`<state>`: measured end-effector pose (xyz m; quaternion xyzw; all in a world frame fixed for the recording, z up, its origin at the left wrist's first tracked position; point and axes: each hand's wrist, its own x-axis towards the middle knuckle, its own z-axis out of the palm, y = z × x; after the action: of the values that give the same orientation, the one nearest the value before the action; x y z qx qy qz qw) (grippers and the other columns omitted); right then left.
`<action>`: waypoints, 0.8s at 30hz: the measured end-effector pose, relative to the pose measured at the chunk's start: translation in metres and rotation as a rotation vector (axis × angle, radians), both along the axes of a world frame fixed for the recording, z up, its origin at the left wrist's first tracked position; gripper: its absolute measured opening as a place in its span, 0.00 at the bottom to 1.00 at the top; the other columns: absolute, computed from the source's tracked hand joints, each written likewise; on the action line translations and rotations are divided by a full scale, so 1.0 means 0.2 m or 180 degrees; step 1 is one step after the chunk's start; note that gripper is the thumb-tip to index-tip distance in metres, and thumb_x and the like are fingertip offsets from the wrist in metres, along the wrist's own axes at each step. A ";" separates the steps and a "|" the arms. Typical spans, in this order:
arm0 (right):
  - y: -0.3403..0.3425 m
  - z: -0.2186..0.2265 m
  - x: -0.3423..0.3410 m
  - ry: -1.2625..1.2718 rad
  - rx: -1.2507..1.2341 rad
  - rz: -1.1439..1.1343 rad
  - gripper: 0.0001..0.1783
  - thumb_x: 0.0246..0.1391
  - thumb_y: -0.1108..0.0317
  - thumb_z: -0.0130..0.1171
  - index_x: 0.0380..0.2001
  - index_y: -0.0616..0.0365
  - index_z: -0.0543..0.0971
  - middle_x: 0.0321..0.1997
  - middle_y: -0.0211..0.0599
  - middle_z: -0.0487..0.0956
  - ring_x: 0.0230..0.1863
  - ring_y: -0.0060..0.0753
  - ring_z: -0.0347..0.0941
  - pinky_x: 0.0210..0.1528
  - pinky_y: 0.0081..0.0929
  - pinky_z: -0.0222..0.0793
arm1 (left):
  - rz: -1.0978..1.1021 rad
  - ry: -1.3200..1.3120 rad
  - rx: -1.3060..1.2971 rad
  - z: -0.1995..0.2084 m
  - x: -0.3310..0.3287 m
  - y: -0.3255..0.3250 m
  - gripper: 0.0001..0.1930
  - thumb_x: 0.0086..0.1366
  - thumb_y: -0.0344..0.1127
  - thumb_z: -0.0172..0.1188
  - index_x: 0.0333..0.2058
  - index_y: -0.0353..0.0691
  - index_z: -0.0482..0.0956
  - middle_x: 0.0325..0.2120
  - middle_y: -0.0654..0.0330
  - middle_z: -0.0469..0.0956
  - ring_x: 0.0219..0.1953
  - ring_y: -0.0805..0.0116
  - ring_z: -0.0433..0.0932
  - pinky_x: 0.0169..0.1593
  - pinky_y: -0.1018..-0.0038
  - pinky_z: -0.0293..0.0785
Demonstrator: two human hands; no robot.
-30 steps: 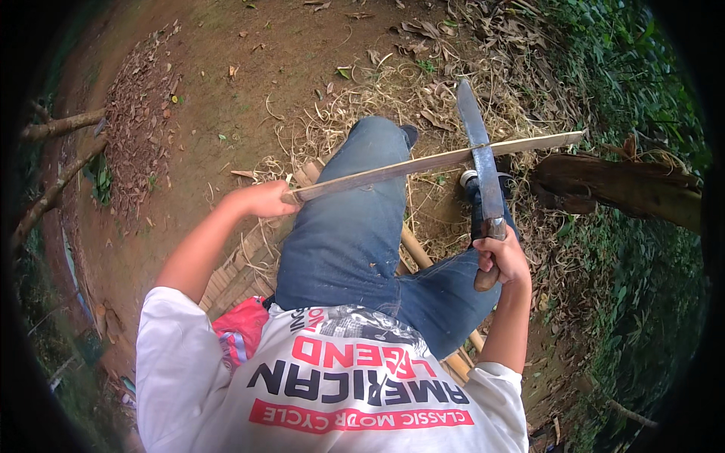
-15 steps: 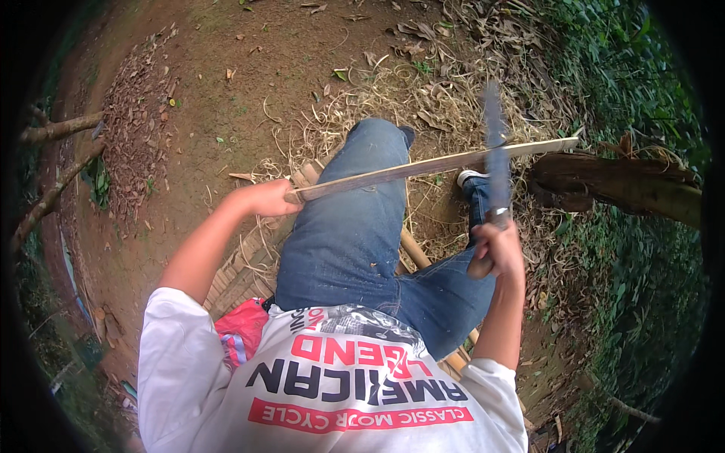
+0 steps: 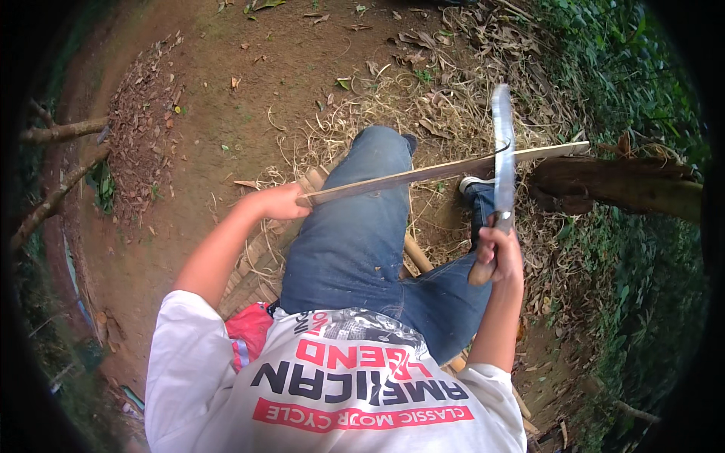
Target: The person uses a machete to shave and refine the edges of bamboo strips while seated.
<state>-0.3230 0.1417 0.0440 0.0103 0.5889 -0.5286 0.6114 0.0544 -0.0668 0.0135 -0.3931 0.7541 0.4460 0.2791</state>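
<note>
My left hand (image 3: 281, 201) is closed around the near end of a long, thin bamboo strip (image 3: 408, 175). The strip slants up to the right, passing across my raised left thigh. In my right hand (image 3: 500, 253) is the wooden handle of a machete (image 3: 504, 177), its blade pointing away from me. The blade crosses the strip close to its far end; whether the two touch I cannot tell. A thin dark curl (image 3: 508, 144) shows against the blade at the crossing.
A thick log (image 3: 619, 181) lies at the right, by the strip's far end. Pale curled shavings (image 3: 362, 113) and dry leaves cover the ground ahead. Bamboo poles (image 3: 418, 253) run beneath my legs, and a red cloth or bag (image 3: 249, 332) is by my left hip. Branches (image 3: 64, 132) stick in at far left.
The machete blade, blurred before, is now sharper and brighter, a little farther right along the strip. My left hand and the strip's near end have shifted slightly right in the picture.
</note>
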 end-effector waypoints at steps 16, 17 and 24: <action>-0.03 -0.02 0.07 0.0527 -0.0004 0.0410 0.10 0.43 0.81 0.56 0.28 0.59 0.67 0.16 0.30 0.68 0.11 0.23 0.63 0.13 0.24 0.60 | 0.0165 0.0286 -0.0380 -0.43 0.18 0.02 0.23 0.55 0.35 0.59 0.51 0.34 0.74 0.44 0.48 0.80 0.47 0.60 0.78 0.53 0.67 0.72; -0.03 -0.06 0.05 0.0934 0.0002 0.0273 0.09 0.44 0.80 0.56 0.29 0.59 0.67 0.17 0.30 0.69 0.11 0.23 0.63 0.13 0.25 0.61 | 0.0110 0.0080 -0.0274 -0.38 0.12 0.00 0.24 0.55 0.37 0.60 0.50 0.34 0.74 0.44 0.48 0.80 0.47 0.59 0.78 0.53 0.67 0.72; 0.01 -0.06 0.40 0.0457 -0.0046 0.1512 0.13 0.41 0.79 0.60 0.33 0.63 0.71 0.17 0.30 0.71 0.13 0.22 0.67 0.14 0.24 0.62 | 0.0219 -0.0039 0.0017 0.01 -0.09 0.00 0.27 0.54 0.43 0.63 0.49 0.31 0.75 0.44 0.45 0.79 0.47 0.58 0.78 0.52 0.67 0.72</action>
<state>-0.2439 0.1434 0.0313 -0.1703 0.6129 -0.3736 0.6751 0.0371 -0.0669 0.0158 -0.4208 0.7372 0.4549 0.2693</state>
